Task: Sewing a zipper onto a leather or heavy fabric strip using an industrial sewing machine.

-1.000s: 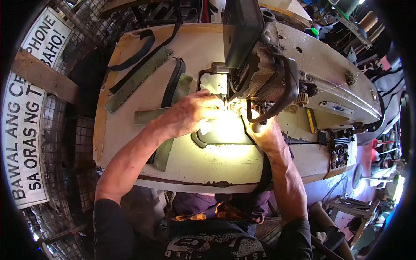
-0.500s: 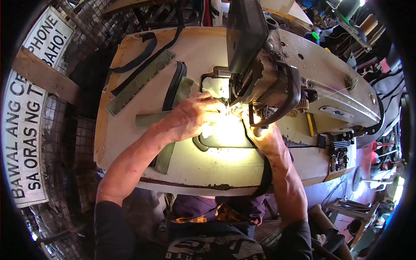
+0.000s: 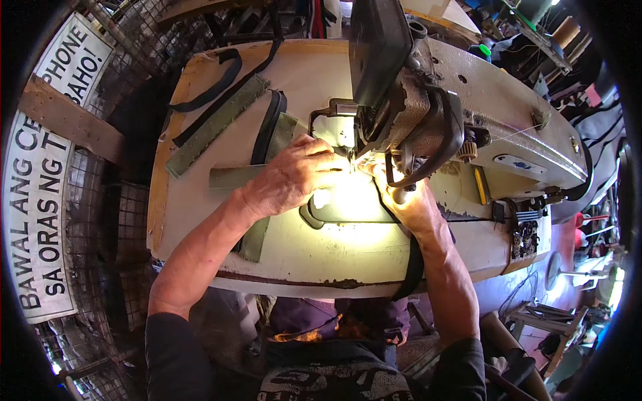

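Observation:
Under the needle of a sewing machine (image 3: 428, 127) both of my hands meet in bright lamp light. My left hand (image 3: 294, 175) is closed, fingertips pinched beside the needle; what they hold is lost in glare. My right hand (image 3: 411, 206) is on the other side, partly hidden by the machine's curved bar. Its fingers close on a black strap (image 3: 413, 267), which runs down past my wrist and over the table's front edge. Green fabric strips (image 3: 217, 127) lie left of my left hand, one partly under my forearm, next to a black strip (image 3: 267, 130).
The machine stands on a worn white table (image 3: 314, 267) with a chipped front edge. A yellow-handled tool (image 3: 481, 186) lies under the machine arm, with small metal parts (image 3: 525, 237) at the table's right. Wire mesh and a white sign (image 3: 40, 220) are on the left.
My hands stay at the needle with only slight movement. The hanging end of the black strap has shifted a little; the fabric strips lie as before.

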Available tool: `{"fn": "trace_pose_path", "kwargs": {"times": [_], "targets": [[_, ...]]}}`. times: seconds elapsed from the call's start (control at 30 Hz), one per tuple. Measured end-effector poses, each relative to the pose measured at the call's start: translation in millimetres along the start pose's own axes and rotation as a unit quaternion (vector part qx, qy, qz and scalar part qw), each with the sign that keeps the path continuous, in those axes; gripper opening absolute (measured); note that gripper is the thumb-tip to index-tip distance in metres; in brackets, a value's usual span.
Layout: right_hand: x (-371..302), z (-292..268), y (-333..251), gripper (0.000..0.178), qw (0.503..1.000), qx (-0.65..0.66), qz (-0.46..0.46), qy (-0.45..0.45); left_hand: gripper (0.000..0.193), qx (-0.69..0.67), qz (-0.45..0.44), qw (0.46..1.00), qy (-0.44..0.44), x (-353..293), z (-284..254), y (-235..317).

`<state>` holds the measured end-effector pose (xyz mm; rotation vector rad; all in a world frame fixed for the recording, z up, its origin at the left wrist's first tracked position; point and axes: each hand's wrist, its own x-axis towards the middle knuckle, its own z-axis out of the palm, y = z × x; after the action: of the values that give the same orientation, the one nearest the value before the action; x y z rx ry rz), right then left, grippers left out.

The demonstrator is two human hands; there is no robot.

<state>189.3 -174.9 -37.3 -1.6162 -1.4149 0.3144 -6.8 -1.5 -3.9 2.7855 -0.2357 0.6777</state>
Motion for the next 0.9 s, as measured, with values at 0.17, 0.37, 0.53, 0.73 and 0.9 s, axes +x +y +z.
{"fn": "trace_pose_path", "kwargs": {"times": [0.17, 0.37, 0.53, 0.73, 0.9], "targets": [[2, -7, -1, 0.011, 0.971, -0.165, -0.174, -0.015, 0.018, -0.004, 0.010, 1.000, 0.026, 1, 2, -4], [-7, -33, -28, 0.017, 0.971, -0.217, -0.065, -0.079, 0.018, -0.012, -0.002, 1.000, 0.015, 1, 3, -7], [-20, -74, -46, 0.024, 0.951, -0.296, -0.064, 0.054, 0.018, -0.017, -0.002, 1.000, 0.006, 3, 1, -5], [-23, -107, -27, 0.022, 0.954, -0.290, 0.050, 0.050, 0.018, -0.005, -0.013, 1.000, -0.015, 4, 1, -2], [-14, -102, -26, 0.023, 0.961, -0.275, 0.008, -0.002, 0.023, 0.025, 0.015, 1.000, -0.004, 4, -1, 3]]}}
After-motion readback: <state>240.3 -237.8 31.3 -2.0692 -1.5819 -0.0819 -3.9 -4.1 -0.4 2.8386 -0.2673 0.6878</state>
